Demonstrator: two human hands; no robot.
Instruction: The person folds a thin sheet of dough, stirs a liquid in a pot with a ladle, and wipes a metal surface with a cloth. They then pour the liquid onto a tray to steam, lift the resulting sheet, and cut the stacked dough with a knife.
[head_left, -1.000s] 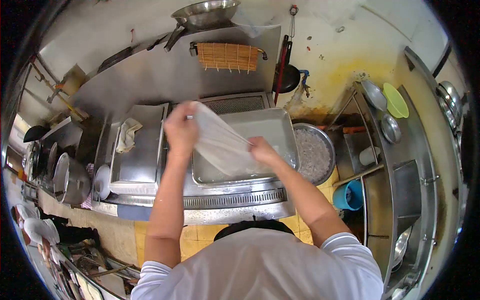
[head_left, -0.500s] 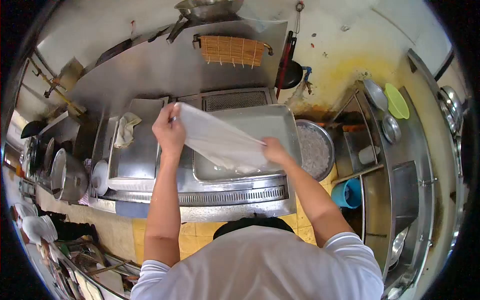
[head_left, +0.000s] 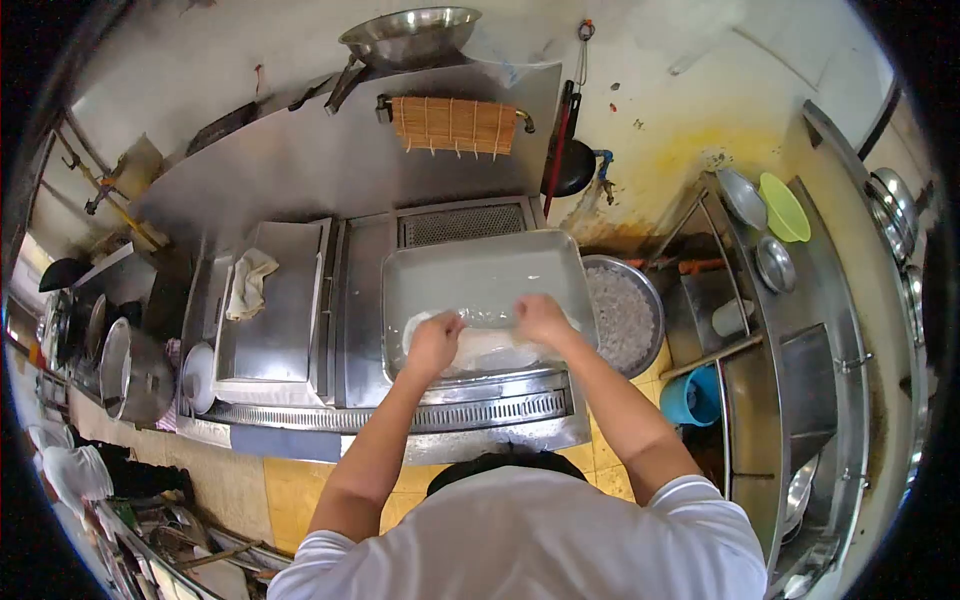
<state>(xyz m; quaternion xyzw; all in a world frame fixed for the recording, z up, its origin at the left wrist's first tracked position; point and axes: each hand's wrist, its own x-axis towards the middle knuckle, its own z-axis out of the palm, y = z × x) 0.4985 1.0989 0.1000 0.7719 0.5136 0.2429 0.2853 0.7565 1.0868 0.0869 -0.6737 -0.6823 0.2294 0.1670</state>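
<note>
A rectangular metal tray (head_left: 455,262) of cloudy liquid sits on the steel counter. Low in it, along the near side, lies a thin, wet white cloth (head_left: 488,348), bunched into a long strip. My left hand (head_left: 436,340) is closed on the cloth toward its left part, fingers pinched together. Over the right part, my right hand (head_left: 543,318) is closed too, its fingers curled down at the cloth's upper edge. Both hands are inside the tray's rim, a short gap apart.
Right of the tray stands a metal bowl (head_left: 624,315) of pale, wet-looking contents. A folded cloth (head_left: 250,284) rests on a steel lid (head_left: 275,335) to the left. A blue bucket (head_left: 692,394) is at the right, beside shelving. Another person (head_left: 78,470) is at far left.
My left hand has come down and right, and my right hand slightly lower. The cloth, stretched up above the tray before, is now down in it, bunched.
</note>
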